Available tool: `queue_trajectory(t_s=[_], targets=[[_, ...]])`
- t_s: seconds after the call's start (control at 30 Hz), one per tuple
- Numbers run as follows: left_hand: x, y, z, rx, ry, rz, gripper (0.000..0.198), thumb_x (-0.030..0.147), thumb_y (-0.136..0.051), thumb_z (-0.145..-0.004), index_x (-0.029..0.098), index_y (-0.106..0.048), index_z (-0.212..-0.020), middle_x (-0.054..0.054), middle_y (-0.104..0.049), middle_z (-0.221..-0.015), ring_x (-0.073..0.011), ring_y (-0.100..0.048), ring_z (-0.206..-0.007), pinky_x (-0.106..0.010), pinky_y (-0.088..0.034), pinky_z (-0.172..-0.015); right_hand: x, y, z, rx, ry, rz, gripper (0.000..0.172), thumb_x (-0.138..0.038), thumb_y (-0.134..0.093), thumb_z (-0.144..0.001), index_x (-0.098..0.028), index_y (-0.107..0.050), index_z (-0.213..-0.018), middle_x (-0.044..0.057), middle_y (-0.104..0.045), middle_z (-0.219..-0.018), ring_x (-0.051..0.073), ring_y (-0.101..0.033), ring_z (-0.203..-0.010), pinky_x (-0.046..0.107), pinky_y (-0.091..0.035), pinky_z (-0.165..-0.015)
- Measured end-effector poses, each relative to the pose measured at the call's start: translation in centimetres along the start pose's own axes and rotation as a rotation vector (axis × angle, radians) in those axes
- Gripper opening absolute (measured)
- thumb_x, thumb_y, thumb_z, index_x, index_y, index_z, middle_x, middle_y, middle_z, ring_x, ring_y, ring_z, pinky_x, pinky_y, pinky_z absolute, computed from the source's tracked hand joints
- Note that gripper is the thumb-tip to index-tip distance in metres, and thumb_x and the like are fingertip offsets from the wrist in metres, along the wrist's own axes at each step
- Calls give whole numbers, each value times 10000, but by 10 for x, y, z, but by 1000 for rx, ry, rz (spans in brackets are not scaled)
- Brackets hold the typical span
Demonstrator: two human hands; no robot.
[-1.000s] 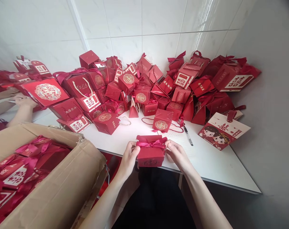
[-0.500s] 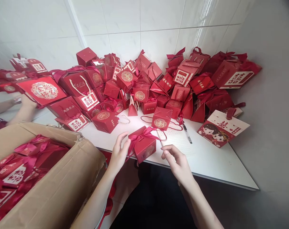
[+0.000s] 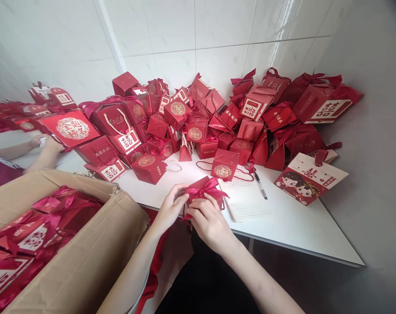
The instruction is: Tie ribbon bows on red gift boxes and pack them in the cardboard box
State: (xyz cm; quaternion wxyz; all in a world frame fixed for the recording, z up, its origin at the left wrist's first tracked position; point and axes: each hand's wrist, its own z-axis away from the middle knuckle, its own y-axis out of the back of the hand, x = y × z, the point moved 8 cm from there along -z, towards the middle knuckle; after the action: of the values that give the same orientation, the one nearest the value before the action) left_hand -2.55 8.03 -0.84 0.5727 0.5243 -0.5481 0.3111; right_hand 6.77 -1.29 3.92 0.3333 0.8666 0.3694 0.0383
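A small red gift box [image 3: 198, 183] with a magenta ribbon bow [image 3: 208, 188] is at the table's front edge, between my hands. My left hand [image 3: 172, 207] is closed against the box's left side, its thumb and fingers at the corner. Across the front of the box lies my right hand [image 3: 211, 221], with bent fingers just below the bow. They hide most of the front face, and I cannot see exactly what the fingertips pinch. Just behind stands another red gift box [image 3: 224, 165] with a gold round print and cord handles.
Red gift boxes [image 3: 178, 111] are heaped along the tiled wall. A lined notepad [image 3: 250, 207] and a pen [image 3: 261, 186] lie to the right, near a box with cartoon figures [image 3: 311, 179]. At left stand an open carton [image 3: 87, 244] of red boxes and another person's arm [image 3: 47, 157].
My right hand has moved left onto the front of the box, and my left hand has closed in on its side. The box has turned slightly, uncovering more of the notepad. The view has shifted a little.
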Motion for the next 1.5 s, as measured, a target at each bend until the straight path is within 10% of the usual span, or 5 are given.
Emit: queue_trajectory(t_s=[0.27, 0.73, 0.87, 1.0, 1.5], targets=[[8, -10, -16, -39, -64, -130, 284, 287, -382, -878, 200, -538, -1098, -58, -600, -1190, -190, -518, -1163, -344, -370, -1018, 18, 38, 16, 177, -7, -218, 224, -42, -530, -842, -158, -597, -1021, 106, -635, -931, 195, -592, -932, 353, -534, -770], [47, -31, -21, -106, -247, -286, 133, 291, -540, -814, 199, -636, -820, -59, -613, -1084, -202, -554, -1073, -333, -430, -938, -12, 42, 32, 168, 145, -153, 71, -196, -538, -857, -164, -592, -825, 32, -632, -700, 153, -580, -685, 365, -474, -751], [46, -30, -19, -110, -260, -271, 149, 279, -518, -828, 197, -633, -875, -65, -594, -1113, -200, -533, -1109, -340, -399, -977, 52, 62, 49, 370, -424, -184, 184, -242, -415, -897, -186, -559, -798, 41, -581, -737, 170, -538, -697, 315, -435, -640], [47, -32, -19, -144, -290, -245, 181, 289, -490, -850, 206, -642, -903, -71, -558, -1182, -206, -493, -1167, -341, -390, -990, 107, 27, 67, 25, -989, -424, 422, -512, -393, -878, -192, -524, -636, 10, -534, -626, 161, -497, -596, 282, -392, -579], [43, -36, -23, -210, -210, -187, 138, 286, -555, -800, 200, -650, -851, -67, -583, -1142, -211, -529, -1121, -331, -393, -982, 72, 4, 75, -222, -1041, -756, 425, -565, -508, -804, -193, -466, -603, -25, -491, -523, 115, -432, -503, 244, -343, -523]])
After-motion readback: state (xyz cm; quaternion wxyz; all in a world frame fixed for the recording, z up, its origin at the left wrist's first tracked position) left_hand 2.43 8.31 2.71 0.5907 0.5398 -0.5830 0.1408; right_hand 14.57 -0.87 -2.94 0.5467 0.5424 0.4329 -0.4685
